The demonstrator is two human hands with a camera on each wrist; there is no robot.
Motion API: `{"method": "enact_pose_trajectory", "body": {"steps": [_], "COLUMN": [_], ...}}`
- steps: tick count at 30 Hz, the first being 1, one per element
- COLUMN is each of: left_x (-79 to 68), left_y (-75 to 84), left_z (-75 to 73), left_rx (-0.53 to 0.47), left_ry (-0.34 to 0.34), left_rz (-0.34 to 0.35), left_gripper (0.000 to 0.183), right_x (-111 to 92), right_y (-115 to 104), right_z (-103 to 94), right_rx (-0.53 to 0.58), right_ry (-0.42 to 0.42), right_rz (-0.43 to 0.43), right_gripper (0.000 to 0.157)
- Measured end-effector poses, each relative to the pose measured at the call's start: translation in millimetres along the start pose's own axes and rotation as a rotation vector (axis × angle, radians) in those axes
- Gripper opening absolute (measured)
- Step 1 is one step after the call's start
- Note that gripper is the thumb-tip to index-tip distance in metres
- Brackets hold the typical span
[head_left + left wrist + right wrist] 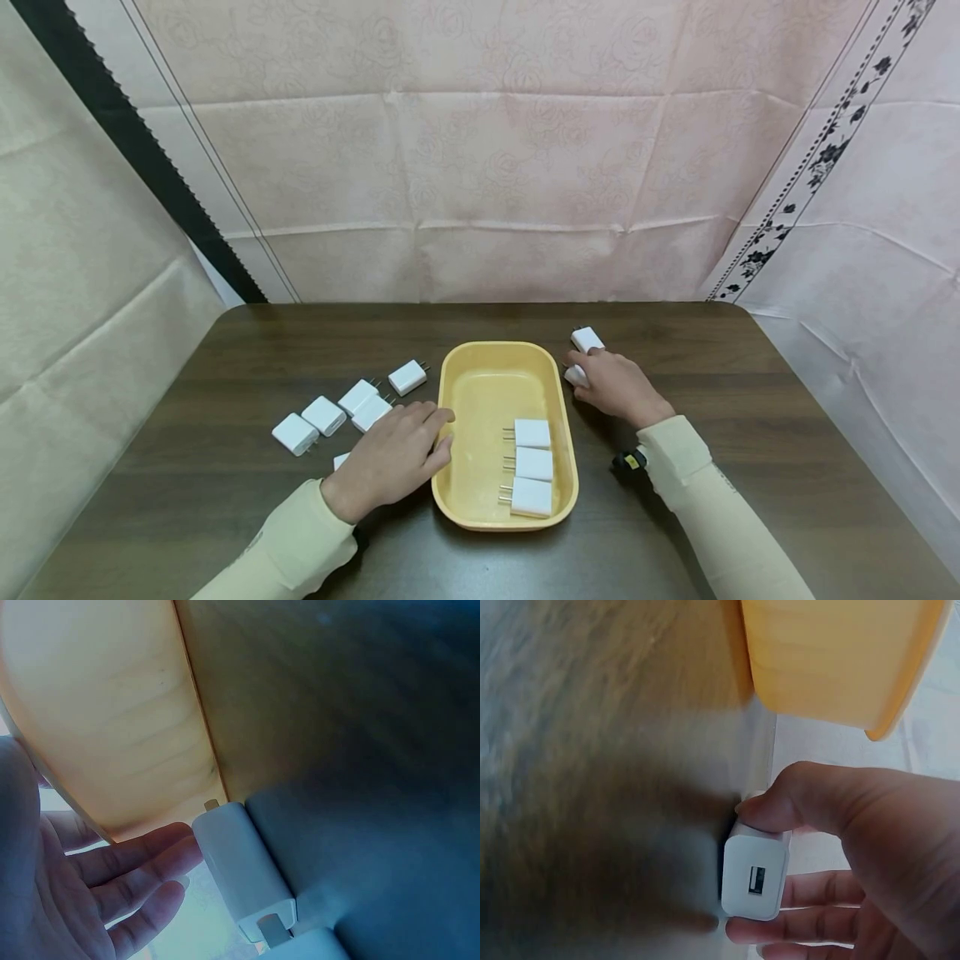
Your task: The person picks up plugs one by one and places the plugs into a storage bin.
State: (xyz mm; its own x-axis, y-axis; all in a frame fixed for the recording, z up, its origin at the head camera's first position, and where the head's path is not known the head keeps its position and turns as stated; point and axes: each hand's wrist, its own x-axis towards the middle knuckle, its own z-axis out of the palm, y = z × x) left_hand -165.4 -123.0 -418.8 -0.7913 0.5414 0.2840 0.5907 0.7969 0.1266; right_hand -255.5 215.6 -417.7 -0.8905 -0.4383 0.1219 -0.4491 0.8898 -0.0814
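Note:
My right hand point(618, 387) pinches a white USB charger point(576, 376) between thumb and fingers, to the right of the yellow tray point(468, 512). The right wrist view shows that charger's USB port point(757, 880) facing the camera. Just beyond lies another white charger point(587, 339). My left hand point(401, 454) rests at the tray's left rim, its fingers loosely extended and holding nothing. In the left wrist view its fingertips come right up to a charger point(244, 870) standing beside the tray. Inside the tray, three chargers point(533, 464) lie in a column along the right side, prongs pointing left.
Several more white chargers point(324, 415) lie scattered on the brown wooden table point(225, 500) left of the tray, one partly hidden by the left hand. Pale cloth point(525, 167) hangs behind the table and on both sides.

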Motion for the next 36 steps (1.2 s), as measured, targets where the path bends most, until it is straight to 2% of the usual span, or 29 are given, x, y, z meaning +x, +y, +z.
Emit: {"method": "enact_pose_trajectory", "body": {"steps": [8, 21, 30, 36], "left_x": [-0.3, -0.6, -0.3, -0.3], "left_y": [0.5, 0.6, 0.2, -0.1], "left_z": [0.6, 0.4, 0.1, 0.2], "left_rx": [-0.001, -0.002, 0.0, -0.002], "left_ry": [0.003, -0.006, 0.001, 0.003], "left_rz": [0.0, 0.0, -0.002, -0.002], "left_gripper": [0.033, 0.033, 0.033, 0.033], "right_x": [-0.3, -1.2, -3.6, -4.1], "right_y": [3.3, 0.0, -6.9, -10.1], "right_z": [-2.1, -15.7, -29.1, -34.3], "right_rx": [0.045, 0.114, 0.145, 0.161], "right_ry": [-0.02, 0.025, 0.062, 0.056], "right_rz": [-0.015, 0.001, 0.018, 0.029], "right_gripper": [0.033, 0.038, 0.034, 0.034]}}
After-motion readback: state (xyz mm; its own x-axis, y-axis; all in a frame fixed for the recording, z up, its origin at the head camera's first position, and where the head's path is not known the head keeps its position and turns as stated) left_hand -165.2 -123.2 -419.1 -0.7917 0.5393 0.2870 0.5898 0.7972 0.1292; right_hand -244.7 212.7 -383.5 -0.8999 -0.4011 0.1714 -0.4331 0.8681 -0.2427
